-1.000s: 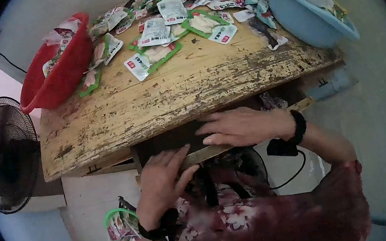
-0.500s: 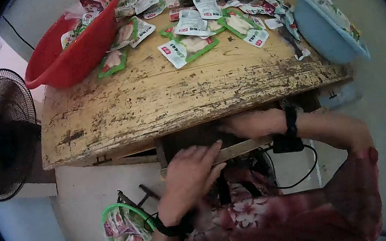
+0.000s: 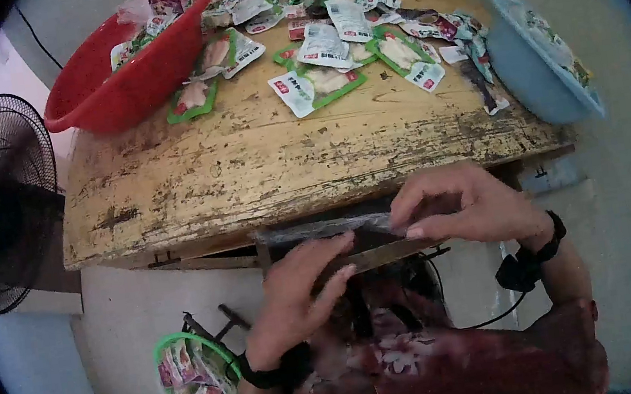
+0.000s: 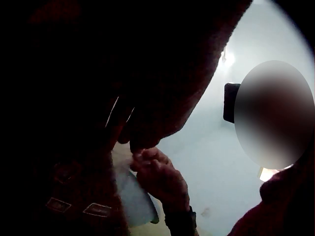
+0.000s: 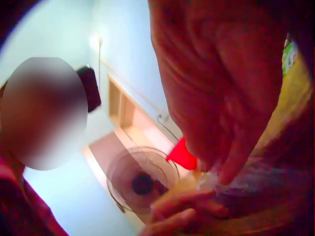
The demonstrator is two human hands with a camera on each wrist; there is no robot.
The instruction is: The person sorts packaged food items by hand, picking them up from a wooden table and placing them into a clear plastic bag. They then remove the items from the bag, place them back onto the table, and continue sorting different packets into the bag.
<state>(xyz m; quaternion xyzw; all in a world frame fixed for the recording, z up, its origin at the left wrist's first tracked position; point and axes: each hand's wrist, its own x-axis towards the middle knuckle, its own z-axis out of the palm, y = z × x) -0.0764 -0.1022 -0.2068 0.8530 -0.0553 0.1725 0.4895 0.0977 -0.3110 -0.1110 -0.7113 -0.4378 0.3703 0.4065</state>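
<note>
In the head view a shallow drawer (image 3: 389,253) is pulled out beneath the worn wooden tabletop. My right hand (image 3: 467,202) is over the drawer's right part, its thumb and fingers pinching a sheet of thin clear plastic (image 3: 312,230). That plastic stretches leftward across the drawer opening, and the right wrist view shows it crumpled (image 5: 236,181) below the fingertips. My left hand (image 3: 300,293) lies at the drawer's front left edge, fingers loosely extended and thumb apart. Its fingers (image 5: 182,209) show close to the plastic in the right wrist view.
Several food packets (image 3: 324,46) lie across the back of the table (image 3: 287,161). A red basin (image 3: 115,103) and a blue basin (image 3: 534,83) with packets stand at either side. A green-rimmed basket (image 3: 162,346) of packets is on the floor; a fan (image 3: 6,211) stands left.
My right hand reached into the drawer, then came up and rightward with clear plastic pinched in it. The left hand stays by the drawer's front edge. The head view has shifted.
</note>
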